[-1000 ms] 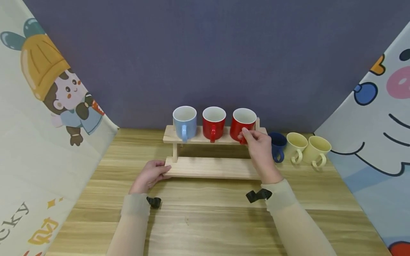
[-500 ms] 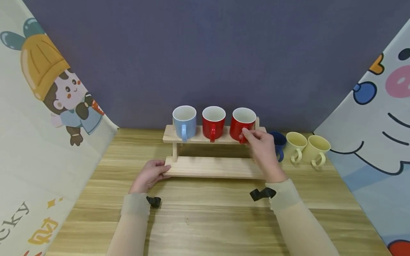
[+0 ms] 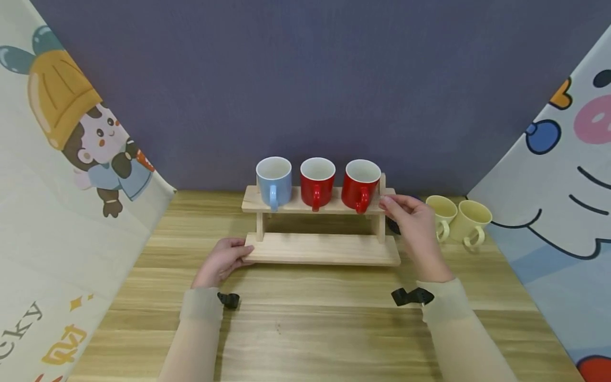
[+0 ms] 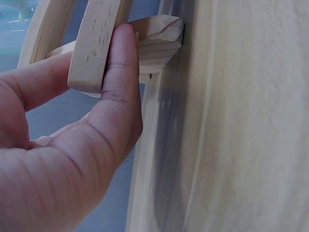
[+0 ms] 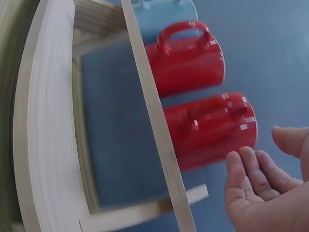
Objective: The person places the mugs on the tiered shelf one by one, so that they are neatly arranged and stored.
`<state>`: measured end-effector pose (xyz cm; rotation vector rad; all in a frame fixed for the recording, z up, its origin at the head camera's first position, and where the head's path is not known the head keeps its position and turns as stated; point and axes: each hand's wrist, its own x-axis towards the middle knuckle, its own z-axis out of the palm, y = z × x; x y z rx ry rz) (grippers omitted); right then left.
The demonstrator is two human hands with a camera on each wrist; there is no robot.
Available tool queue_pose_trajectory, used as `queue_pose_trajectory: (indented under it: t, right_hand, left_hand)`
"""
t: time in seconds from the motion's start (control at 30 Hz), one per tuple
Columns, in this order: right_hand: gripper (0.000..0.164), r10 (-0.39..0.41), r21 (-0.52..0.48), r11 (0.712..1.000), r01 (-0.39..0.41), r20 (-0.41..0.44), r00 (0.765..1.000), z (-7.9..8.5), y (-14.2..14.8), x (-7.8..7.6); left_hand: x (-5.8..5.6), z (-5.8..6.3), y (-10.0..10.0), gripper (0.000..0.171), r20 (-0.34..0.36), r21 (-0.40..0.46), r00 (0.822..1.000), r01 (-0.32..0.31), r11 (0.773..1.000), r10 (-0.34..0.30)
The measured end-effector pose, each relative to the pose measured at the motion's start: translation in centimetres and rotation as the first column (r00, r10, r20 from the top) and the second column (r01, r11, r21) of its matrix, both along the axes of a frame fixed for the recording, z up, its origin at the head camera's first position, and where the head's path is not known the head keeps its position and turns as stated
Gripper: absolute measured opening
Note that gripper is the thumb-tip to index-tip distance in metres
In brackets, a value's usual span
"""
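A two-tier wooden rack (image 3: 320, 249) stands on the table. My left hand (image 3: 225, 261) grips the left end of its lower board, thumb on top; the left wrist view shows the board's end (image 4: 94, 53) between thumb and fingers. On the upper board stand a light blue mug (image 3: 281, 187), a middle red mug (image 3: 310, 188) and a right red mug (image 3: 353, 188), the last with its handle angled slightly rightward. My right hand (image 3: 414, 228) is beside the upper board's right end. In the right wrist view its thumb and fingers are apart, holding nothing, close to the right red mug (image 5: 212, 140).
Right of the rack, a dark blue mug (image 3: 393, 226) is mostly hidden behind my right hand. Two pale yellow mugs (image 3: 470, 223) stand beyond it, handles toward me. A dark grey-blue wall (image 3: 305, 79) rises close behind the rack, with printed panels at both sides.
My right hand has let go of the right red mug's handle and moved right, now covering most of the dark blue mug. The left hand keeps its grip on the rack.
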<state>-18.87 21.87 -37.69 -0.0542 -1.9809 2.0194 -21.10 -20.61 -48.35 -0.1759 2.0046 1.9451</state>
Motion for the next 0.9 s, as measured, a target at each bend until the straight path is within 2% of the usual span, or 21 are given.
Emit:
queue_pose_trajectory:
  t: [0.3, 0.37, 0.43, 0.5, 0.6, 0.7, 0.77, 0.9]
  right_hand:
    - [0.036, -0.112, -0.019, 0.993, 0.113, 0.032, 0.993, -0.7, 3.9, 0.9]
    - [0.036, -0.155, 0.009, 0.988, 0.155, 0.033, 0.987, -1.0, 4.8, 1.0]
    - [0.038, -0.19, 0.086, 0.979, 0.186, 0.048, 0.981, -1.4, 5.8, 1.1]
    - [0.039, -0.234, 0.208, 0.954, 0.217, 0.061, 0.97, -1.7, 6.5, 1.4]
    - [0.042, -0.285, 0.398, 0.888, 0.229, 0.087, 0.955, -2.5, 7.5, 1.7]
    - [0.045, -0.317, 0.499, 0.838, 0.222, 0.112, 0.942, -3.5, 8.3, 1.8]
    - [0.047, -0.322, 0.523, 0.827, 0.208, 0.136, 0.937, -4.3, 8.7, 1.7]
    - [0.053, -0.324, 0.535, 0.827, 0.174, 0.2, 0.925, -5.4, 9.4, 1.6]
  left_hand:
    - [0.2, 0.0, -0.2, 0.048, -0.022, 0.015, 1.0, 0.019, 1.0, -0.018]
    - [0.2, 0.0, -0.2, 0.048, -0.027, 0.016, 0.999, 0.021, 1.0, -0.02]
    - [0.3, 0.0, -0.2, 0.048, -0.031, 0.013, 0.999, 0.021, 1.0, -0.021]
    - [0.3, 0.1, -0.1, 0.047, -0.033, 0.015, 0.999, 0.016, 1.0, -0.015]
    - [0.3, 0.1, -0.1, 0.045, -0.036, 0.02, 0.999, 0.01, 1.0, -0.009]
    - [0.4, 0.2, -0.1, 0.046, -0.034, 0.016, 0.999, 0.012, 1.0, -0.012]
    - [0.5, 0.3, -0.1, 0.046, -0.031, 0.008, 0.999, 0.013, 1.0, -0.012]
    - [0.5, 0.4, 0.0, 0.047, -0.032, 0.005, 0.999, 0.017, 1.0, -0.017]
